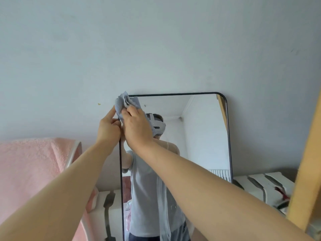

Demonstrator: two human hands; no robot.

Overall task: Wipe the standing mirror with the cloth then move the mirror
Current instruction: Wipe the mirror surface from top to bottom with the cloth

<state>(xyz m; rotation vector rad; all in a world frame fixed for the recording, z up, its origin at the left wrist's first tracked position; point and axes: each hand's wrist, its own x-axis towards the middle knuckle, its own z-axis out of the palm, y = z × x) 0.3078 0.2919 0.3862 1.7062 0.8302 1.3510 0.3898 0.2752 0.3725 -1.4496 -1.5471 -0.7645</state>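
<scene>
A: Where is the mirror [199, 136]?
B: Against the pale wall [156, 40], mid-view: a tall glass in a thin black frame with rounded corners. Its foot runs out of the bottom of the picture
A: And the cloth [121, 103]?
B: Grey and bunched, at the mirror's top left corner. It covers that corner of the frame and lies on the glass just under it
A: What has hold of it?
B: The right grip [137, 129]. Its fingers are curled into the cloth and press it to the glass, the back of the hand turned to the camera
A: The left grip [108, 131]?
B: Just beside the right one, on the mirror's left edge below the cloth. Its fingers wrap round the black frame, and one finger points up along it to the cloth's lower side
A: Anything in the glass?
B: The person's reflection: grey T-shirt, white headset, an arm raised to the same corner
A: Around it?
B: A pink towel [31, 162] hangs at the left over something with a white rim. Behind the mirror, on both sides, sits a white slatted piece [257, 185] with long slots, possibly a crate or low cabinet; it is too blurred to tell. Something red [281, 192] lies on it at the right. A yellow wooden post [309, 153] rises along the right edge
</scene>
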